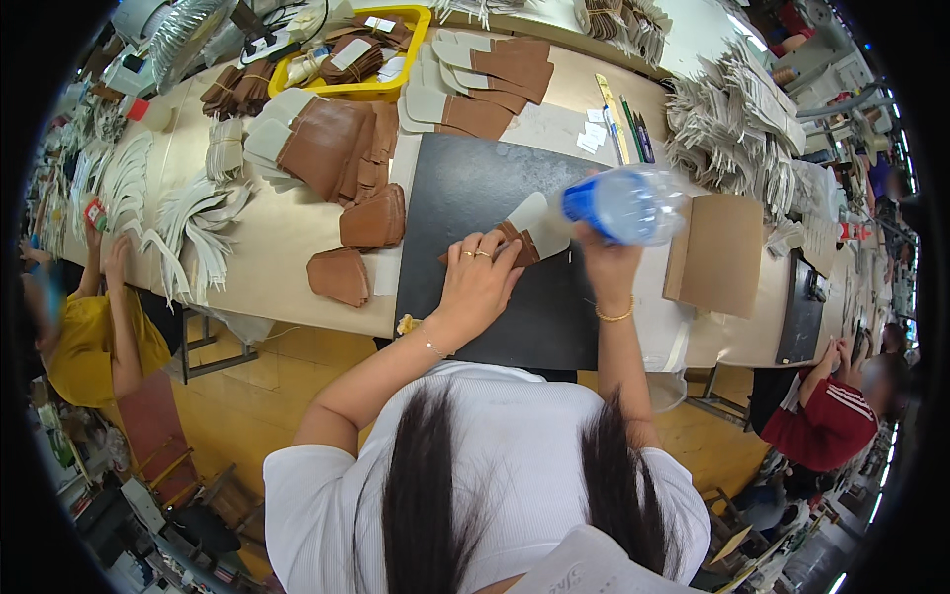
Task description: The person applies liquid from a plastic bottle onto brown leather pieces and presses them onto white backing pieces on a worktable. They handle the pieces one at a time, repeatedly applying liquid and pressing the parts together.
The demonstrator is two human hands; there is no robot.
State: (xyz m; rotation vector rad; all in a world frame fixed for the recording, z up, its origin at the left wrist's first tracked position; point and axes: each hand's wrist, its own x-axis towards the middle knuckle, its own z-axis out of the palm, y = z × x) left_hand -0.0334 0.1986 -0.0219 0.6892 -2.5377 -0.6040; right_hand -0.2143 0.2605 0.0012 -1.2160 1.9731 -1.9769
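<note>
1. The left hand (pixel 478 280) presses flat on a brown leather piece (pixel 517 241) with a pale lining end, pinning it to the black cutting mat (pixel 465 188) in the middle of the workbench (pixel 267 247). The fingers are spread and bearing down, not curled around anything.

2. The right hand (pixel 606 259) is wrapped around a clear plastic bottle with a blue cap (pixel 623 205), tipped on its side just right of the leather piece, cap end pointing at it. The grasp sits at the lower body, fingers closed on it from below.

3. Handling call on the leather piece: thin, light and floppy, likely to curl or skate on the smooth mat, so a flat palm near its middle looks the sound hold, leaving the pale end free.

4. Handling call on the bottle: light, and its thin wall probably gives under a squeeze. A grip round the mid-body looks safest, since the smooth plastic could slip.

5. Around them: stacks of brown leather pieces (pixel 332 148) far left of the mat, a yellow tray (pixel 421 22) at the far edge, pens (pixel 633 129) far right, a cardboard sheet (pixel 717 252) to the right.
</note>
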